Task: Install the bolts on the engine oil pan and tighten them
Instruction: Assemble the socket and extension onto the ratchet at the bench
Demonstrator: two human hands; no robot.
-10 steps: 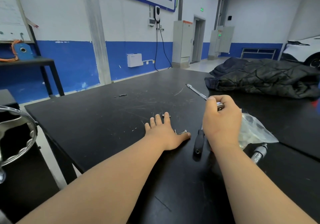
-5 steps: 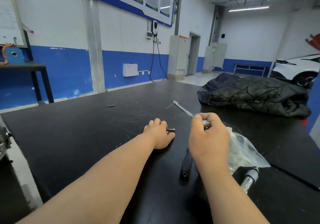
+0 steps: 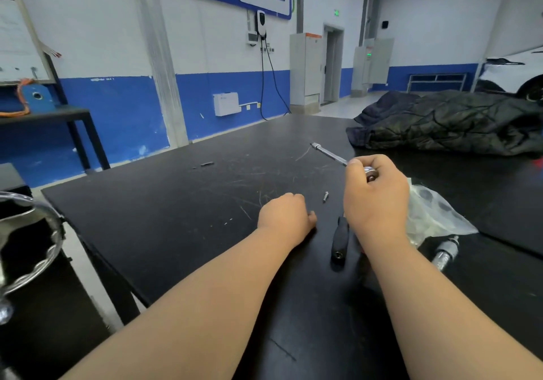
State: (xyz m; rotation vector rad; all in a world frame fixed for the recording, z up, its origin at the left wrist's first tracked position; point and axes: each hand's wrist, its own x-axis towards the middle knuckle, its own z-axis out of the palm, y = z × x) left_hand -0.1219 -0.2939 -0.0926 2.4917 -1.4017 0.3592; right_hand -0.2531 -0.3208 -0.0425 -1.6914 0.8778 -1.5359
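Observation:
My right hand point(image 3: 376, 203) grips the chrome head of a ratchet wrench above the black table point(image 3: 176, 203). The wrench's black handle point(image 3: 339, 241) points toward me, and a slim extension bar point(image 3: 327, 153) sticks out past my fingers, away and to the left. My left hand point(image 3: 286, 218) rests on the table as a curled fist; whatever may be inside it is hidden. One small bolt point(image 3: 325, 196) lies loose on the table between my two hands. No oil pan is in view.
A clear plastic bag point(image 3: 435, 215) lies right of my right hand, with a metal fitting point(image 3: 445, 252) below it. A dark jacket point(image 3: 455, 121) covers the far right. A small dark piece point(image 3: 207, 163) lies mid-table. A chrome engine part point(image 3: 29, 247) stands past the left edge.
My left hand went from flat on the table to pinching a bolt, and is now a curled fist, with a bolt lying just right of it. My right hand kept its grip on the wrench.

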